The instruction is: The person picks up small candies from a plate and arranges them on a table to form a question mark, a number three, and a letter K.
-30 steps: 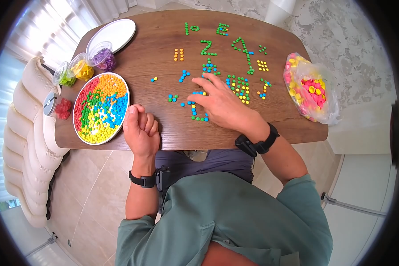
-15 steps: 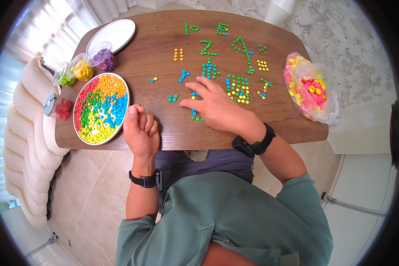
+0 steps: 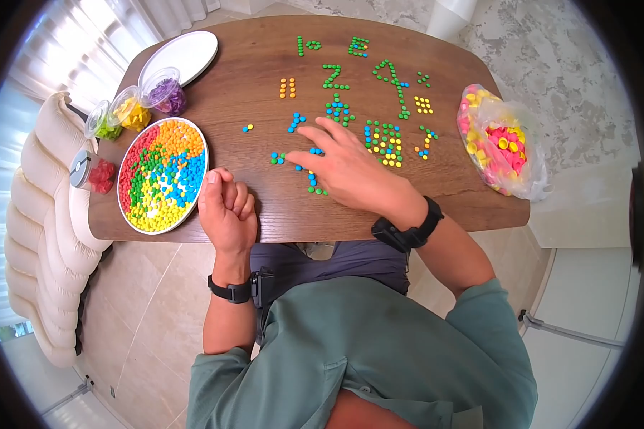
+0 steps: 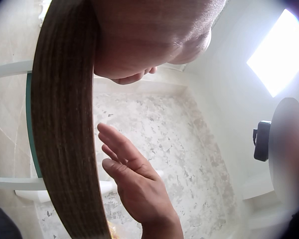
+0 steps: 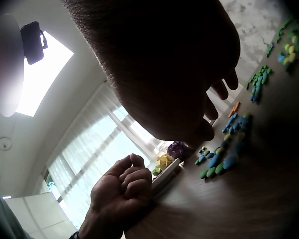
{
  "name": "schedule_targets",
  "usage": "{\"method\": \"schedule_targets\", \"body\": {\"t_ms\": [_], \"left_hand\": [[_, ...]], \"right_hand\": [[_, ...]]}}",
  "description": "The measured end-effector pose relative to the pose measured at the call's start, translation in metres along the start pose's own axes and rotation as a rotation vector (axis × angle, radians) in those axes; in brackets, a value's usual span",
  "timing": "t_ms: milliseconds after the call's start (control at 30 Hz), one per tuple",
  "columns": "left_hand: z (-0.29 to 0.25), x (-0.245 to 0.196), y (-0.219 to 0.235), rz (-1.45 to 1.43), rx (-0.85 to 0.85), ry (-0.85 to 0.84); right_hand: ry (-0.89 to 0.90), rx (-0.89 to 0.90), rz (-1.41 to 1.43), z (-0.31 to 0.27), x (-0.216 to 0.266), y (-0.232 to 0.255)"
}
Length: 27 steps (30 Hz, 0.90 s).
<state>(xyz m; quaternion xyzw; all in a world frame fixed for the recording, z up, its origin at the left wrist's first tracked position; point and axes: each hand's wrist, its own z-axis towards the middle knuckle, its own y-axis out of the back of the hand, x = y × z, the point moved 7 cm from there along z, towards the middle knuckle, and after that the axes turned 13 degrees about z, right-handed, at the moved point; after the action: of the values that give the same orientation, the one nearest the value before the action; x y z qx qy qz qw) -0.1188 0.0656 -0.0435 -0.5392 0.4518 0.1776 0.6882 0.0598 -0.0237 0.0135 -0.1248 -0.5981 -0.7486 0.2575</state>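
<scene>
Clock directions follow the head view, 12 o'clock lying away from the person. Nearest is the green shirt [image 3: 365,336]. The left hand [image 3: 229,211] rests at the near edge of the table [image 3: 293,214], fingers together and curled into the palm, thumb against them. The right hand [image 3: 350,171] is palm down over the candies [image 3: 313,179], its fingers apart and slightly bent; whether the fingertips touch any candy cannot be told. Blue and green candies show at its 9 o'clock, partly covered by the hand. At its 2 o'clock lies a block of green, blue and yellow candies, and just beyond 3 o'clock, well apart, a clear bag [image 3: 504,146] of pink and yellow pieces.

From the left hand, the round plate [image 3: 163,176] stands near at 10 o'clock, bearing red, orange, green, blue and yellow candies. Beyond its rim are tubs [image 3: 131,114] with red, green, yellow and purple contents, between 9 and 11 o'clock. An oval dish [image 3: 193,53], white, lies farther at 11. Toward the far edge, at the right hand's 11 to 1 o'clock, orange pairs and green figures are laid out in candies. A cream sofa [image 3: 39,236] stands beyond the table's 9 o'clock side.
</scene>
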Motion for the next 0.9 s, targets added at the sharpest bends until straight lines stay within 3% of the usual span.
{"method": "schedule_targets", "body": {"t_ms": [900], "left_hand": [[0.0,0.0,0.0,0.01,-0.006,-0.001]], "right_hand": [[0.066,0.002,-0.102,-0.028,0.019,-0.003]]}}
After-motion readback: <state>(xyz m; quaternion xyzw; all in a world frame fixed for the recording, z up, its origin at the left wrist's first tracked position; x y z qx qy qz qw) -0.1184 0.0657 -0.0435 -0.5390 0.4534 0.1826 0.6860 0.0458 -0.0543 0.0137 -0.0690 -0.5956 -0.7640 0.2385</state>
